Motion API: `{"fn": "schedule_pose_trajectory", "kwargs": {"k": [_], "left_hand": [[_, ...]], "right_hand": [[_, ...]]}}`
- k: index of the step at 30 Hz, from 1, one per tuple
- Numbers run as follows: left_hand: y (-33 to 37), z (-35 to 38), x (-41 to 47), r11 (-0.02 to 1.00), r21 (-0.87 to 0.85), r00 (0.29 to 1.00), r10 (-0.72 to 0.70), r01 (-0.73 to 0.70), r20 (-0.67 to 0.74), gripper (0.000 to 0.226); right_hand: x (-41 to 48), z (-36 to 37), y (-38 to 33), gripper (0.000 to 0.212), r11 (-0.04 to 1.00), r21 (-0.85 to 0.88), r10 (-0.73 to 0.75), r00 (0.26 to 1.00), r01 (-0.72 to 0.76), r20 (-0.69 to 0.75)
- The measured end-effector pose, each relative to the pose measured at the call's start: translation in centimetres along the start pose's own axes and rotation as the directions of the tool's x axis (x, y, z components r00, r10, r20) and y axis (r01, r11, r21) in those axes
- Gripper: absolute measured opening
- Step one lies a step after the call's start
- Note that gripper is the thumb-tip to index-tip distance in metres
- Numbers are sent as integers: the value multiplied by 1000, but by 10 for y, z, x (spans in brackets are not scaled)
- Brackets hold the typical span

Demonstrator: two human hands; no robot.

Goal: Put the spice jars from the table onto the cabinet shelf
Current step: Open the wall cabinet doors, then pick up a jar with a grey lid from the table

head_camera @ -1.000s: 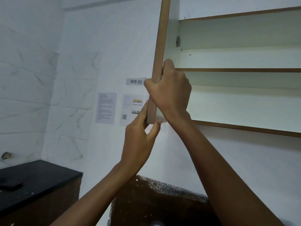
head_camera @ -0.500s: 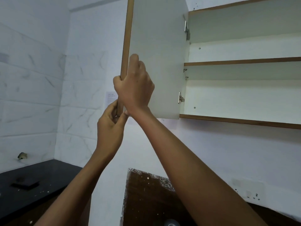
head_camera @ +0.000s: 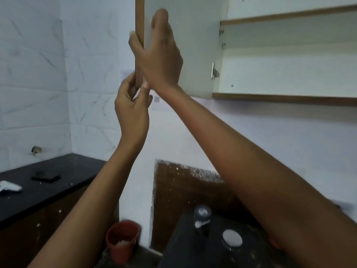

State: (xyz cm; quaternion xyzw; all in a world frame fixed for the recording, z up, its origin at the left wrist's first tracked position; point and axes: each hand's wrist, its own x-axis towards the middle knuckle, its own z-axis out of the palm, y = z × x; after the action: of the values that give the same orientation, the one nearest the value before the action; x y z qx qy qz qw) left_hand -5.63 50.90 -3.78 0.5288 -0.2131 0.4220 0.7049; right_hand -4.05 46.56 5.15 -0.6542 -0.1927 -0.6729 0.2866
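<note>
The cabinet door [head_camera: 185,55] is being gripped at its free edge by the right hand [head_camera: 157,57] and pinched at its lower corner by the left hand [head_camera: 132,111], probably best swung fully left before the spice jars [head_camera: 202,214] on the near table [head_camera: 185,252] are lifted.

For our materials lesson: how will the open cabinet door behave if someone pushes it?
The cabinet door is probably stiff: it is a flat board with a straight edge. It should swing rather than slide, since a metal hinge ties it to the cabinet.
</note>
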Motion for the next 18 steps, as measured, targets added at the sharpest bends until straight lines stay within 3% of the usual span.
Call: {"fn": "schedule_pose_trajectory", "kwargs": {"k": [4, 12, 18], "left_hand": [[-1, -2, -27, 996, -55, 997, -75, 76, 22, 40], [-39, -10, -103, 987, 123, 964, -132, 105, 232, 34], [-88, -28, -165, 941, 227, 882, -320, 252, 347, 27]], "right_hand": [[-43, -25, 20, 38, 999, 46, 3, 987, -10, 158], [-140, -84, 59, 33, 998, -9, 68, 931, -69, 359], [-235, -109, 85, 30, 967, -35, 235, 832, -252, 502]]}}
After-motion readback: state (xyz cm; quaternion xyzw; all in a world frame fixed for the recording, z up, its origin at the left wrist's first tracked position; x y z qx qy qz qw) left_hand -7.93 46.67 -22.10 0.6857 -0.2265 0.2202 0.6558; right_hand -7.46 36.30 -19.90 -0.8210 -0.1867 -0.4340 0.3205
